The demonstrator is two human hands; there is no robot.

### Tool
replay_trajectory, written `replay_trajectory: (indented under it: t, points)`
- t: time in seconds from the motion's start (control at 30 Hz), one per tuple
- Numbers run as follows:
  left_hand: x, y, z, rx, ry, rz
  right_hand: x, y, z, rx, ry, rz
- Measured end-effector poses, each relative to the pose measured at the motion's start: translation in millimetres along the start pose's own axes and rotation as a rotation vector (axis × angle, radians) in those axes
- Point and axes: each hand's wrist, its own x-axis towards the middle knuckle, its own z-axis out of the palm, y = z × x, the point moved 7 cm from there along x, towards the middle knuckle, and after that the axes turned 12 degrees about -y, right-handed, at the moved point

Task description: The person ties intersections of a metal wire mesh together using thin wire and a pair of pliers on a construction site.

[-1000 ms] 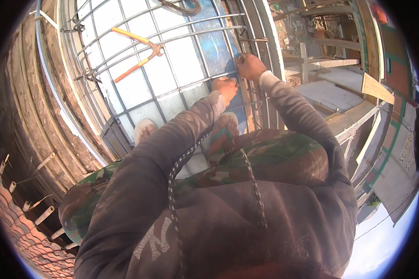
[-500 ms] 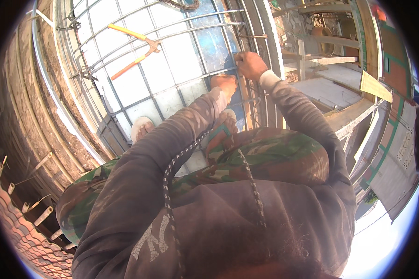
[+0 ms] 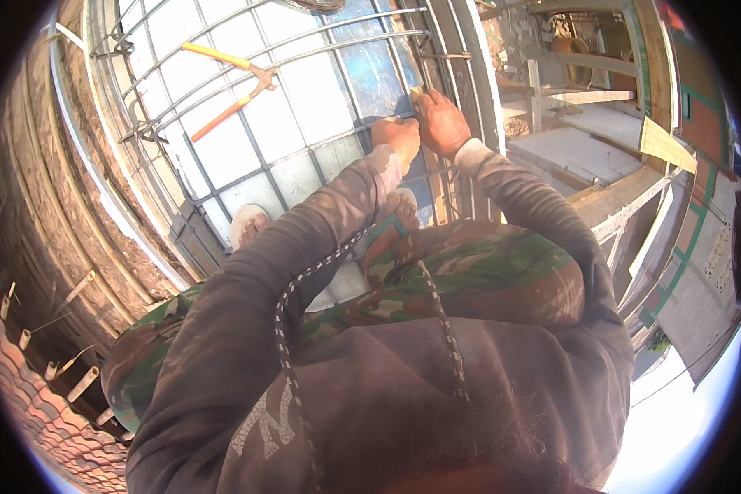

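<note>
Both of my hands work close together at a crossing of the steel rebar mesh [image 3: 309, 150], near its right side. My left hand [image 3: 397, 140] is closed in a pinch by a bar; what its fingers hold is too small to make out. Beside it, my right hand [image 3: 443, 125] has its back turned up and its fingers pressed together over the bars. Its fingertips are partly hidden, and so is whatever they grip. Pincers [image 3: 259, 82] with orange-yellow handles lie open on the mesh to the left.
Under the mesh are pale sheeting [image 3: 292, 99] and a blue sheet [image 3: 370, 74]. A wire coil [image 3: 321, 4] lies at the far edge. Timber framing [image 3: 593, 99] stands to the right, bare earth [image 3: 49, 156] and roof tiles [image 3: 49, 403] to the left. My sandalled feet [image 3: 249, 224] rest among the bars.
My left hand has shifted slightly away from me, up against the right. My right hand has turned so more of its back shows, its fingers straighter. The pincers still lie on the mesh.
</note>
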Motion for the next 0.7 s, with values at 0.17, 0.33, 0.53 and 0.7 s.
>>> replay_trajectory:
  t: [0.17, 0.33, 0.53, 0.7]
  points:
    - [6, 64, 0, 0.885, -0.078, 0.324, -7, 0, 0, 0.023, 0.071, -0.029]
    - [18, 94, 10, 1.273, -0.356, 0.506, -12, 2, 3, 0.161, 0.164, -0.003]
    - [28, 121, 17, 1.388, -0.519, 0.746, -27, 3, 2, 0.385, 0.36, 0.017]
    - [36, 118, 17, 1.398, -0.439, 0.664, -28, 9, 2, 0.394, 0.353, -0.022]
